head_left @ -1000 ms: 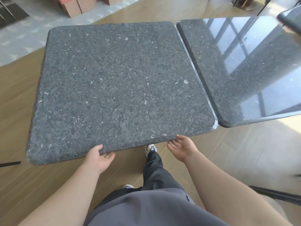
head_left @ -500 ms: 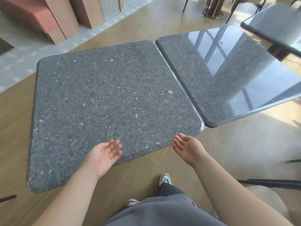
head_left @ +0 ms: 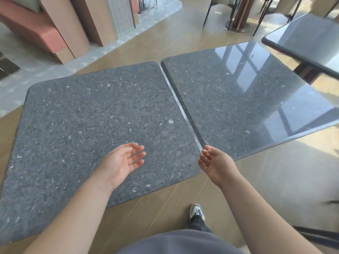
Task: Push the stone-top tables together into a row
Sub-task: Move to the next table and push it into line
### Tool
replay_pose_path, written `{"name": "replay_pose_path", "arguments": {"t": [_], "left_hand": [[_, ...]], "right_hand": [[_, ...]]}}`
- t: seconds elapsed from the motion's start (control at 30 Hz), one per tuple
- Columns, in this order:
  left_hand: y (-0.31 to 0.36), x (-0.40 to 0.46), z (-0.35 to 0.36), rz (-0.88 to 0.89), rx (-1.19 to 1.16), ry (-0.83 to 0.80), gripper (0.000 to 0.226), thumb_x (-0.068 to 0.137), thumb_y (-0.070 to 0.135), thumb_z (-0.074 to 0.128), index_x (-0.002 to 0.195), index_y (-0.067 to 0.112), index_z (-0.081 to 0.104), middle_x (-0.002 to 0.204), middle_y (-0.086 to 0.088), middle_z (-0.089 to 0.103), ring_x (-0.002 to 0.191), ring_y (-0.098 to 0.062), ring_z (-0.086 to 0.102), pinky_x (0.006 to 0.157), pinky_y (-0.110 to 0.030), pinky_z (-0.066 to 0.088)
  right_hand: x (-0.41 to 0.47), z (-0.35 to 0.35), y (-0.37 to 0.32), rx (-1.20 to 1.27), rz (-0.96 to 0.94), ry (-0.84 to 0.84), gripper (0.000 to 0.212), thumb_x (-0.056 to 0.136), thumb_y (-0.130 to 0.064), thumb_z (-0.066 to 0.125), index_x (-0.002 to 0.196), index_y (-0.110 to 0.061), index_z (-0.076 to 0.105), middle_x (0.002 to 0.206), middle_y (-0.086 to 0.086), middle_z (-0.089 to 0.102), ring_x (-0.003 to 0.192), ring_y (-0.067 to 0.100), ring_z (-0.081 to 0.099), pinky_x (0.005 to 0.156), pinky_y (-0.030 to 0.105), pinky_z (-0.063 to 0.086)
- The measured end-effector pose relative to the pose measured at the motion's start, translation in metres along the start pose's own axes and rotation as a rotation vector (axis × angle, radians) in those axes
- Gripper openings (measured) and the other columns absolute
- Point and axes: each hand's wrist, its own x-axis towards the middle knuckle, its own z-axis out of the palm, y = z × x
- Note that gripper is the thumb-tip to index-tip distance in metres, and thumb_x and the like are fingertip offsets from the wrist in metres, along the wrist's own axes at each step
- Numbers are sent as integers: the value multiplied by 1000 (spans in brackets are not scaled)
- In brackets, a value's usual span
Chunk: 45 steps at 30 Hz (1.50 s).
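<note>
Two dark grey speckled stone-top tables stand side by side with their long edges meeting. The left table (head_left: pixel 88 125) fills the left half of the view; the right table (head_left: pixel 238 99) shines with window reflections. My left hand (head_left: pixel 122 163) hovers palm-up over the left table's near part, fingers relaxed, holding nothing. My right hand (head_left: pixel 214 162) is also palm-up and empty, just off the near corner where the two tops meet. A third dark table (head_left: pixel 304 41) stands apart at the far right.
Wooden floor lies all around. Pink and tan upholstered blocks (head_left: pixel 55 28) stand at the back left on a pale terrazzo strip. Chair legs and a round pedestal base (head_left: pixel 238 19) are at the back. My foot (head_left: pixel 197 211) is on the floor below the tables.
Both hands let go of the left table's near edge and rose, palms up. The view has pulled back and lifted, so a third table shows at the far right.
</note>
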Motion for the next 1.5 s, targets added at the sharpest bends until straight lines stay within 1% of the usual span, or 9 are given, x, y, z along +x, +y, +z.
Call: {"name": "replay_pose_path", "arguments": {"t": [0.13,0.27,0.4,0.6,0.77,1.07,1.23,1.4,1.5], "left_hand": [[-1,14,64,42,25,69,22,103,3,41,112,6,61,106,-15,74,94,-29,72,86,-46,56],[5,26,115,140,80,159,23,102,-1,42,110,8,62,100,-11,73,89,-26,72,88,-46,56],[19,30,145,244,62,203,25,101,-2,41,106,10,63,96,-10,73,85,-23,72,81,-42,57],[36,25,152,371,87,232,24,101,-3,43,106,10,63,95,-11,73,88,-26,71,80,-42,57],[49,18,125,370,9,266,24,101,-4,43,108,8,63,94,-12,73,83,-24,73,78,-42,57],[67,-17,-1,401,-139,406,26,100,-4,42,105,9,64,92,-10,74,83,-24,72,79,-42,58],[79,-51,-125,404,-198,505,26,100,-5,42,106,8,63,92,-11,72,83,-25,71,80,-42,57],[100,-105,-273,389,-131,612,25,100,-4,42,102,10,63,85,-5,74,78,-21,72,79,-40,56],[113,-138,-347,389,-109,693,25,101,-3,42,102,11,63,89,-7,73,82,-24,70,82,-42,55]], "right_hand": [[22,-6,-56,-108,-18,-40,21,93,-1,46,104,-8,62,72,3,63,67,18,59,74,32,53],[34,-4,-103,-241,-103,-129,21,91,5,46,99,-8,61,69,3,63,64,17,58,69,30,53],[38,7,-140,-355,-181,-192,21,91,6,47,98,-9,61,73,3,63,63,16,58,71,30,53],[38,30,-167,-396,-226,-294,21,90,4,51,98,-11,63,72,1,65,63,14,60,71,30,55],[35,61,-158,-422,-223,-323,21,89,5,51,97,-10,62,70,0,65,63,16,58,72,31,54],[15,155,-59,-550,-147,-414,20,91,6,49,97,-9,61,73,4,62,63,15,57,68,28,52],[-13,236,45,-638,-125,-473,20,92,6,47,97,-8,60,72,4,62,62,16,56,67,28,52],[-56,322,170,-706,-95,-532,20,93,5,48,96,-9,61,74,4,63,62,16,58,67,28,54],[-80,367,237,-741,-50,-583,20,93,5,48,97,-10,61,75,4,64,63,16,58,66,28,54]]}}
